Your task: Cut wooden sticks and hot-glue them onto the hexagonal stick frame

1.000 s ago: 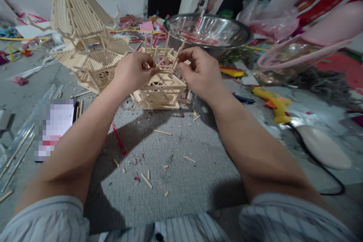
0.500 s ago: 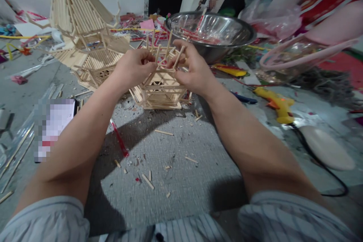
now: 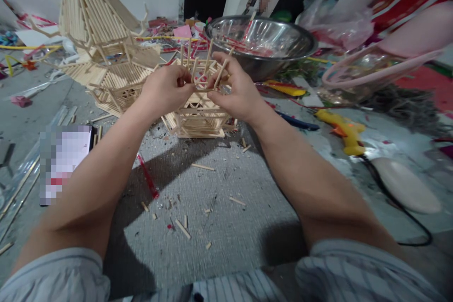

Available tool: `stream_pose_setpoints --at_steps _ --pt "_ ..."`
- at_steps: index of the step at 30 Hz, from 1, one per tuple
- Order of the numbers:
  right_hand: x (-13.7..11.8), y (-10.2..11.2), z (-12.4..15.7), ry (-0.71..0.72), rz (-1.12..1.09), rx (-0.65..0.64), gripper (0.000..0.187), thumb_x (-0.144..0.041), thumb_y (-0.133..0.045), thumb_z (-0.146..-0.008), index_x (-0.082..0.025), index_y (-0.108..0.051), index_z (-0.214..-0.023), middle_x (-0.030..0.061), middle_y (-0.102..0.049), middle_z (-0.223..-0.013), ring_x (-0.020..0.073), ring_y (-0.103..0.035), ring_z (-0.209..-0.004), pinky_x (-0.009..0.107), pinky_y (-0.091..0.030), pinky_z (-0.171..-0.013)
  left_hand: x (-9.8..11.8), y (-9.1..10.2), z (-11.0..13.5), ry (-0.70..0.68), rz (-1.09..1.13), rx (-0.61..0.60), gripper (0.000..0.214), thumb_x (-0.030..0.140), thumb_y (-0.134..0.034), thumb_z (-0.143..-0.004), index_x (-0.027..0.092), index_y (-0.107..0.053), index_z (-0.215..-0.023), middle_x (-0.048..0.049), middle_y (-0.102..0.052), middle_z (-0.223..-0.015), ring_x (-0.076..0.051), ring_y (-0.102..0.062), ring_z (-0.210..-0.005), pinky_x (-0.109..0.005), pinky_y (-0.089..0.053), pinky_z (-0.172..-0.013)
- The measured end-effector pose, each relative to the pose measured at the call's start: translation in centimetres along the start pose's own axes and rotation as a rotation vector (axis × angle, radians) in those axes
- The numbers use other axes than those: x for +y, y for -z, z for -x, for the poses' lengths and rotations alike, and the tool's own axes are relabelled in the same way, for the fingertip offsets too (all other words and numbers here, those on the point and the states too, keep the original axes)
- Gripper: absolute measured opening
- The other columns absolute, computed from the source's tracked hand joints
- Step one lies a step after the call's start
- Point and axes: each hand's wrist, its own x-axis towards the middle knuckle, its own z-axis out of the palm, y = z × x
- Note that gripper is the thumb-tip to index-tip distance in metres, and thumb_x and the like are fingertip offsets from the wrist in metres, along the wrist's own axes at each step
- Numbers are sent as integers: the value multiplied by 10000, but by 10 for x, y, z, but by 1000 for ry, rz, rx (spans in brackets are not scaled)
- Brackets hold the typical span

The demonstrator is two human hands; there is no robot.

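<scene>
A small structure of thin wooden sticks (image 3: pixel 200 122) stands on the grey table, with several upright sticks rising from its top. My left hand (image 3: pixel 166 86) is closed at its upper left side, thumb and fingertips pinching the end of a thin stick. A horizontal wooden stick (image 3: pixel 203 89) runs between my two hands along the top edge. On the right, my right hand (image 3: pixel 239 88) has its thumb and fingers closed around the other end, beside a slanted upright. The fingertips partly hide the joints there.
Left behind stands a larger stick-built tower (image 3: pixel 95 14) with a pointed roof. A steel bowl (image 3: pixel 300 49) is at the back. Rightward lie a yellow glue gun (image 3: pixel 345 134) with a black cord and a blue-handled tool (image 3: pixel 299 121). A phone (image 3: pixel 71 155) and stick scraps are nearer.
My right thumb has shifted left along the top edge, closer to my left fingertips. My left hand keeps its pinch. The whole view has drifted slightly.
</scene>
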Motion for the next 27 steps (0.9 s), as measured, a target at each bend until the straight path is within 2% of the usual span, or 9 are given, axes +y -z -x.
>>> stream_pose_setpoints --at_steps 7,12,17,23,27 --pt "-8 0 -2 1 48 1 721 -429 -638 -806 -319 -308 -1438 42 -658 -1030 248 -623 -958 454 -492 -919 -2 -2 -1 -16 -30 20 159 288 -557 -739 199 -677 -795 -37 -638 -705 -211 -588 -768 -332 -433 -706" --pt "-10 -1 -1 -11 50 -13 699 -352 -595 -841 -293 -279 -1461 32 -660 -981 229 -632 -927 452 -481 -939 -2 -2 0 2 -51 24 179 286 -544 -740 194 -680 -814 -38 -651 -734 -197 -578 -738 -322 -432 -688" --pt "-12 -1 -1 -8 54 -20 716 -357 -581 -848 -293 -245 -1477 31 -657 -985 227 -629 -935 445 -495 -916 0 -1 1 22 -63 14 179 304 -547 -746 198 -675 -812 -33 -643 -726 -191 -571 -726 -317 -424 -681" --pt "-16 2 -1 -2 91 -13 722 -407 -591 -839 -332 -252 -1473 58 -612 -1190 248 -586 -1067 442 -490 -938 -2 -2 1 -8 -34 21 151 306 -549 -751 215 -665 -788 -31 -637 -716 -196 -576 -752 -315 -419 -693" --pt "-17 0 2 21 79 14 785 -402 -602 -825 -322 -189 -1488 69 -570 -1260 253 -578 -1093 437 -500 -927 -3 -2 1 -7 -19 17 151 292 -535 -750 229 -665 -791 -30 -641 -728 -201 -578 -771 -322 -413 -705"
